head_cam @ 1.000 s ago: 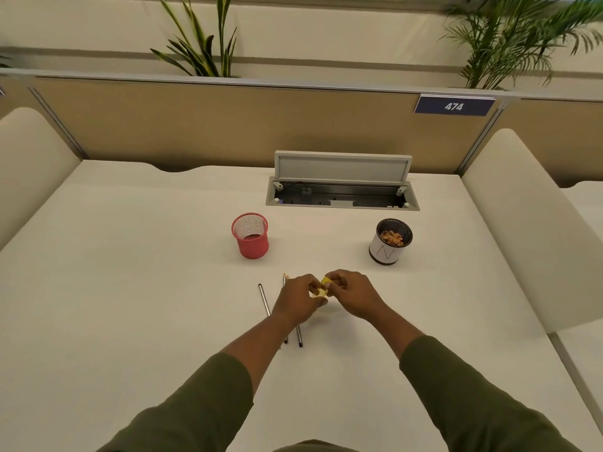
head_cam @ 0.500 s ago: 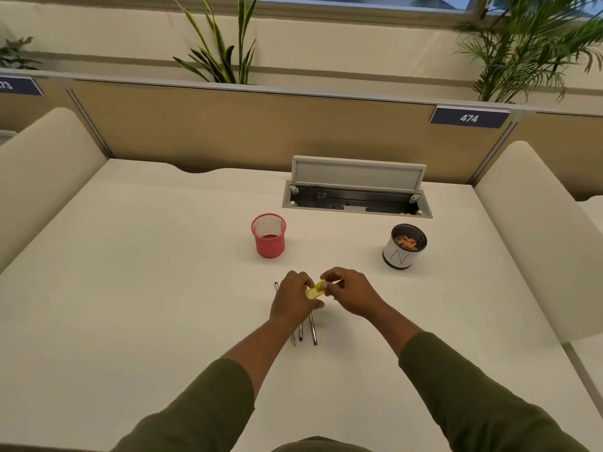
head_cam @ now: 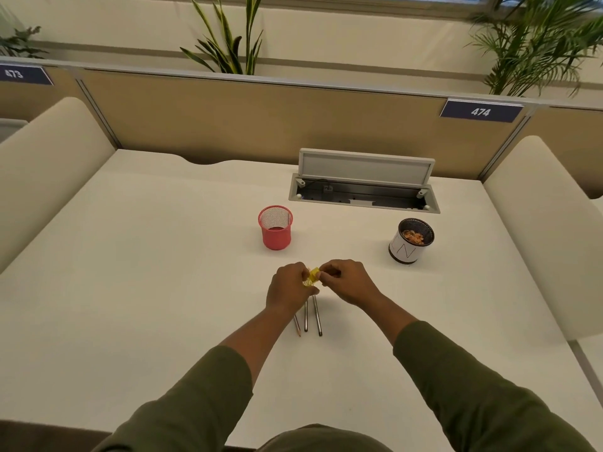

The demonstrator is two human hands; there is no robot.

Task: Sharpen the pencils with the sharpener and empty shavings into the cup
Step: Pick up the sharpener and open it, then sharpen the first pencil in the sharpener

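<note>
A small yellow sharpener (head_cam: 311, 277) is held between both hands at the middle of the white desk (head_cam: 130, 288). My left hand (head_cam: 288, 287) grips its lower left side; my right hand (head_cam: 347, 282) pinches its upper right end. Three pencils (head_cam: 308, 319) lie side by side on the desk just below my left hand, their far ends hidden under it. A white cup (head_cam: 409, 241) with a dark rim holds orange-brown shavings and stands to the right. I cannot tell if a pencil is in the sharpener.
A pink mesh holder (head_cam: 276, 227) stands behind my hands, slightly left. An open cable box with a raised lid (head_cam: 364, 185) is set into the desk further back. Padded dividers (head_cam: 49, 164) flank both sides; a beige partition with plants closes the back.
The camera has tilted and shifted, so the scene sits lower and to the right. Both hands stay on the sharpener, turning it slightly; three pencils now show below my left hand.
</note>
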